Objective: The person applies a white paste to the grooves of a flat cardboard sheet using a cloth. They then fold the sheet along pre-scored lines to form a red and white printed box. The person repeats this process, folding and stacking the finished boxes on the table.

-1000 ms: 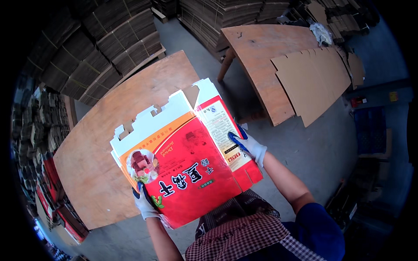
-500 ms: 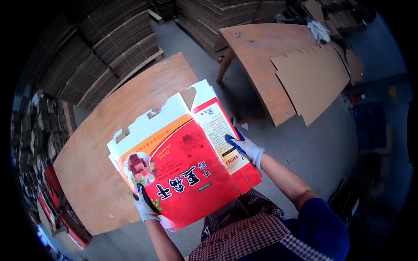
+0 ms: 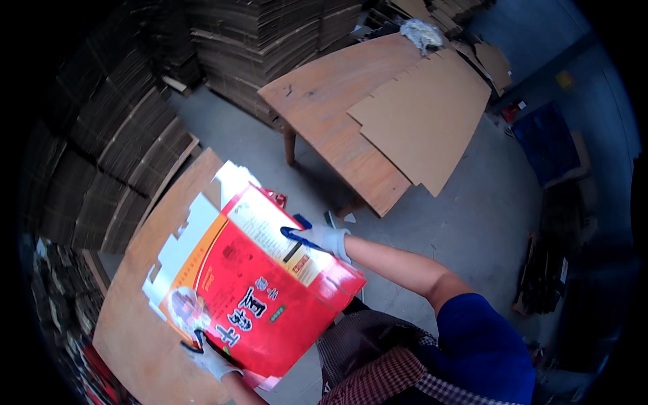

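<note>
A flattened printed carton (image 3: 253, 283), red with orange, cream and white parts, is held up in front of my checked apron. At its lower left edge my left hand (image 3: 212, 356), in a white glove with dark blue fingers, is closed on the board. My right hand (image 3: 314, 238), gloved alike, grips the cream side panel at the right edge, thumb lying over the printed face. White cut flaps and notches run along the carton's far edge. The fingers beneath the board are hidden.
Under the carton lies a curved-edged wooden table (image 3: 145, 324). A second wooden table (image 3: 324, 101) carries a large brown cardboard sheet (image 3: 422, 115) and a crumpled plastic bag (image 3: 422, 34). Tall stacks of flat cardboard (image 3: 101, 148) stand at the far left. A blue crate (image 3: 547, 145) sits at the right.
My view has turned right, so the tables sit further left in it. Both hands still hold the carton, which now appears further left and slightly lower, turned a little.
</note>
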`<state>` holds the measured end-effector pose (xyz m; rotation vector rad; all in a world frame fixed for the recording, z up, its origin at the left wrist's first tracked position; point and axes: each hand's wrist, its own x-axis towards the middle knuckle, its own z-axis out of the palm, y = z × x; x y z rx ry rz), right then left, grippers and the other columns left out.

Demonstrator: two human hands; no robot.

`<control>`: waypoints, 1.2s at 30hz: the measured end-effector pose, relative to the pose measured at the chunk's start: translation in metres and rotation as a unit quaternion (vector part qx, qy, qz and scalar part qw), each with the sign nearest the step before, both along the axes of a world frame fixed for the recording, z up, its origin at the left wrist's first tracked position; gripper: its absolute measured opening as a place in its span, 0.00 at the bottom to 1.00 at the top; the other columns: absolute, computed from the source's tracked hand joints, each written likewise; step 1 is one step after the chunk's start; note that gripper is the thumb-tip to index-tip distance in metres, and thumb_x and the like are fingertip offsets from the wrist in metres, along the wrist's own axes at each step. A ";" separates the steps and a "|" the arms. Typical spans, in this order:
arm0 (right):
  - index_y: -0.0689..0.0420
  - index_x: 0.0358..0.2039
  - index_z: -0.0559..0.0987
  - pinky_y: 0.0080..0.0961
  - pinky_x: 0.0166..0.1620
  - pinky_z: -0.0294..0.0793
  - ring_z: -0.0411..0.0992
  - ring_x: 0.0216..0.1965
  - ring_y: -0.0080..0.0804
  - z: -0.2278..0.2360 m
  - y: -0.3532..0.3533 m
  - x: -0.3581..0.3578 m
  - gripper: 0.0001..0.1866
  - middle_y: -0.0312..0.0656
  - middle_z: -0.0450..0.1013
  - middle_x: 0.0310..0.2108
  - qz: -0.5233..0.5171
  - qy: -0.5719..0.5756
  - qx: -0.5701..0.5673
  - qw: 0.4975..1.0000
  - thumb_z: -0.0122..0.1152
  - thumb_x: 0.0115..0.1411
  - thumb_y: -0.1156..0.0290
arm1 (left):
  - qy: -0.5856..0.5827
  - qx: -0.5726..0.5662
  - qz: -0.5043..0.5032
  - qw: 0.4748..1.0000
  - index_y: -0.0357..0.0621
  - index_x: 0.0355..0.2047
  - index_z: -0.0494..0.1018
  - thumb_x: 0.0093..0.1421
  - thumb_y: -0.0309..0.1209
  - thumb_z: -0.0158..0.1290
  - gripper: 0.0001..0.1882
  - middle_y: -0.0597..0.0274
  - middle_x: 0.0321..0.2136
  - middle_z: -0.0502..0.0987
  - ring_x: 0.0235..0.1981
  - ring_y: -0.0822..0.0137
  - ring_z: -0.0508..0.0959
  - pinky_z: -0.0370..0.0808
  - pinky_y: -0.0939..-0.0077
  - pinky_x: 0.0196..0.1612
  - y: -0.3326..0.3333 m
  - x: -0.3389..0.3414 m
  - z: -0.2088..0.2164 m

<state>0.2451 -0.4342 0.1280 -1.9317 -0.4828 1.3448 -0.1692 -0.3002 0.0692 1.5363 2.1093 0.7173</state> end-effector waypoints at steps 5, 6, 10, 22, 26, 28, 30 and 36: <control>0.62 0.68 0.63 0.37 0.67 0.61 0.62 0.66 0.55 -0.008 -0.078 0.087 0.51 0.59 0.63 0.66 -0.036 -0.341 0.041 0.939 0.62 0.56 0.36 | 0.315 0.166 -0.236 0.904 0.45 0.71 0.56 0.66 0.50 0.53 0.40 0.47 0.71 0.57 0.71 0.44 0.55 0.53 0.45 0.70 -0.007 0.035 0.027; 0.61 0.69 0.61 0.39 0.69 0.58 0.59 0.68 0.54 -0.013 -0.111 0.124 0.55 0.57 0.60 0.68 -0.012 -0.469 -0.059 0.881 0.65 0.52 0.35 | 0.310 0.179 -0.312 0.880 0.46 0.71 0.56 0.67 0.51 0.51 0.39 0.48 0.71 0.56 0.72 0.43 0.54 0.50 0.43 0.71 -0.015 0.055 0.028; 0.52 0.75 0.46 0.58 0.72 0.46 0.40 0.75 0.58 0.003 -0.193 0.212 0.64 0.53 0.41 0.76 0.121 -0.448 -0.328 0.823 0.73 0.46 0.42 | 0.378 0.118 -0.361 0.844 0.51 0.73 0.54 0.68 0.55 0.43 0.38 0.49 0.73 0.52 0.73 0.42 0.50 0.43 0.40 0.72 -0.028 0.091 0.031; 0.52 0.73 0.52 0.47 0.68 0.59 0.58 0.69 0.53 -0.052 -0.252 0.233 0.38 0.49 0.53 0.72 0.141 -0.546 -0.340 0.752 0.54 0.66 0.63 | 0.500 0.007 -0.353 0.791 0.57 0.72 0.58 0.69 0.60 0.37 0.36 0.55 0.71 0.58 0.70 0.54 0.60 0.54 0.54 0.71 -0.054 0.127 0.087; 0.53 0.71 0.58 0.45 0.64 0.66 0.68 0.62 0.49 -0.003 -0.229 0.211 0.31 0.49 0.62 0.68 0.188 -0.534 -0.274 0.777 0.47 0.68 0.63 | 0.320 0.106 -0.331 0.881 0.52 0.73 0.55 0.68 0.56 0.42 0.38 0.47 0.73 0.51 0.74 0.43 0.49 0.40 0.40 0.72 -0.038 0.105 0.037; 0.53 0.66 0.66 0.43 0.56 0.74 0.75 0.52 0.50 0.042 -0.212 0.181 0.28 0.51 0.72 0.58 0.154 -0.621 -0.169 0.750 0.52 0.65 0.64 | 0.275 0.096 -0.344 0.893 0.53 0.72 0.56 0.67 0.55 0.46 0.38 0.44 0.73 0.50 0.74 0.41 0.48 0.39 0.38 0.72 -0.034 0.097 0.025; 0.53 0.62 0.71 0.42 0.51 0.77 0.76 0.49 0.53 0.113 -0.186 0.143 0.27 0.53 0.75 0.52 0.094 -0.654 -0.039 0.749 0.58 0.62 0.67 | 0.247 0.101 -0.342 0.901 0.54 0.71 0.58 0.65 0.50 0.52 0.38 0.44 0.73 0.49 0.73 0.40 0.48 0.38 0.42 0.73 -0.034 0.097 0.034; 0.65 0.65 0.66 0.25 0.46 0.78 0.76 0.40 0.24 0.336 -0.188 0.042 0.32 0.40 0.76 0.43 -0.336 -0.317 0.209 0.862 0.64 0.64 0.66 | 0.205 0.104 -0.342 0.911 0.56 0.66 0.68 0.60 0.52 0.56 0.35 0.46 0.70 0.56 0.71 0.40 0.53 0.40 0.41 0.73 -0.030 0.098 0.044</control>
